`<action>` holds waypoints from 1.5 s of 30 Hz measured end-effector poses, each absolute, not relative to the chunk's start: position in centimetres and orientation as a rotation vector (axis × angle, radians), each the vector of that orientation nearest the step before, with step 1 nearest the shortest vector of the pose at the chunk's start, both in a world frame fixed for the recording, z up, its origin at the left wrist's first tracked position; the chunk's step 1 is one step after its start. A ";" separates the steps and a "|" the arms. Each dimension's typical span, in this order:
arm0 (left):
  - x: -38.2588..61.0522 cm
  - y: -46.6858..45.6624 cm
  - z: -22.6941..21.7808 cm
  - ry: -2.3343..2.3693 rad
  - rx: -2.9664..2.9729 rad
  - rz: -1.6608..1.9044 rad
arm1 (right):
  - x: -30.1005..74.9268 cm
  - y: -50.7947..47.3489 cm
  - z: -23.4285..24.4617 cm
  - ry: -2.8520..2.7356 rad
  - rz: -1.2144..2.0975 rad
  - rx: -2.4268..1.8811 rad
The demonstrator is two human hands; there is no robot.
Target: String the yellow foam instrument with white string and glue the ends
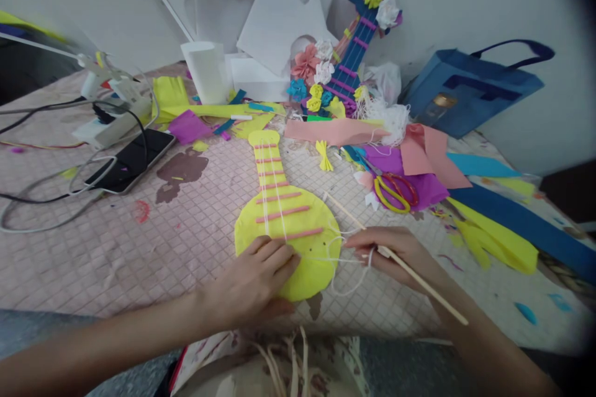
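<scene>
A yellow paper guitar (305, 270) lies flat on the table, its neck pointing away from me. Pink strips cross it, and white string (280, 208) runs lengthwise from the neck to the body. My left hand (265, 270) presses on the lower left of the body, fingers curled together over the string. To the right of the guitar, my right hand (395, 254) pinches a thin wooden stick (426, 288) slanting between its fingers. White string also loops around those fingers and stretches across to my left hand. The exact grip on the string is partly hidden.
Scissors (393, 192) rest on purple paper to the right. Behind stand a decorated blue guitar (354, 62), white foam sheets (284, 25) and a blue bag (470, 90). A phone (135, 161) and power strip (109, 124) with cables lie left. Coloured paper strips (531, 223) spread right.
</scene>
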State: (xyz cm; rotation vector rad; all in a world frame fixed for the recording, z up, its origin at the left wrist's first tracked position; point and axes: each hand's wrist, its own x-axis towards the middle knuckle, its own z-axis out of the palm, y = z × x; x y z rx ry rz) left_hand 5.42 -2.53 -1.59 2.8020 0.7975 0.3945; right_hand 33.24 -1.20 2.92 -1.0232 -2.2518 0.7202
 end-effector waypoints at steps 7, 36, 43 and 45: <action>5.1 -3.0 -2.1 0.750 2.864 0.544 | 35.9 0.6 4.5 -2.038 0.781 -1.203; 1.3 -3.2 -1.6 0.534 2.936 0.800 | 35.0 7.5 6.8 -1.767 0.683 -1.345; -0.3 -1.7 -1.8 1.062 2.616 0.971 | 33.3 7.4 4.0 -1.879 0.806 -1.318; -0.3 -1.4 -1.5 1.101 2.584 0.952 | 32.5 7.5 3.0 -1.949 0.828 -1.316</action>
